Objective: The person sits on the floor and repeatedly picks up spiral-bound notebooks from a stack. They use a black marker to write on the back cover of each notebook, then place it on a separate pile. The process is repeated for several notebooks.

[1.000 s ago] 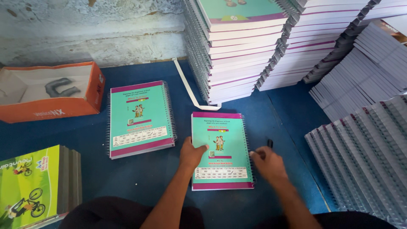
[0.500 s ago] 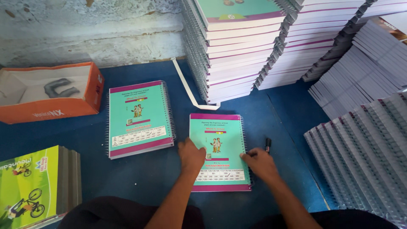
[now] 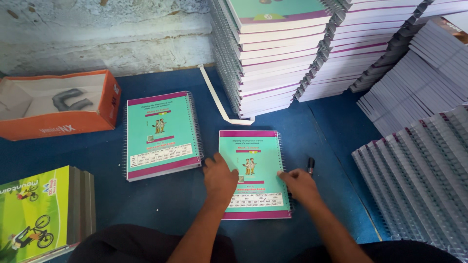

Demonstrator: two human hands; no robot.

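- I take the teal spiral notebook [image 3: 253, 170] lying flat on the blue floor covering [image 3: 156, 204] as my landmark; it sits in front of me, roughly mid-view.
- Left of that notebook, just apart from it, I see a second teal notebook [image 3: 161, 134], a shade thicker, also flat and face up.
- Further left of it stands an open orange cardboard box [image 3: 58, 122] with a grey curved piece inside, and nearer to me on that side a stack of green-covered books [image 3: 39, 214] showing a cyclist.
- Behind the notebook rises a tall pile of spiral-bound notebooks [image 3: 273, 53], with a white strap [image 3: 217, 100] trailing from its foot towards the notebook's top edge.
- To its right lie fanned rows of white bound pads [image 3: 419, 180], well apart from it.
- A small black marker [image 3: 311, 165] lies just beside the notebook's coil edge, close to my right hand.
- My left hand [image 3: 220, 179] rests flat on the notebook's lower-left part, fingers spread wide, gripping nothing.
- My right hand [image 3: 300, 185] presses at the lower-right edge by the spiral, fingers curled; I cannot tell whether it pinches anything.
- The notebook has a teal cover, magenta bands top and bottom, a small picture of two figures, and a white table below.
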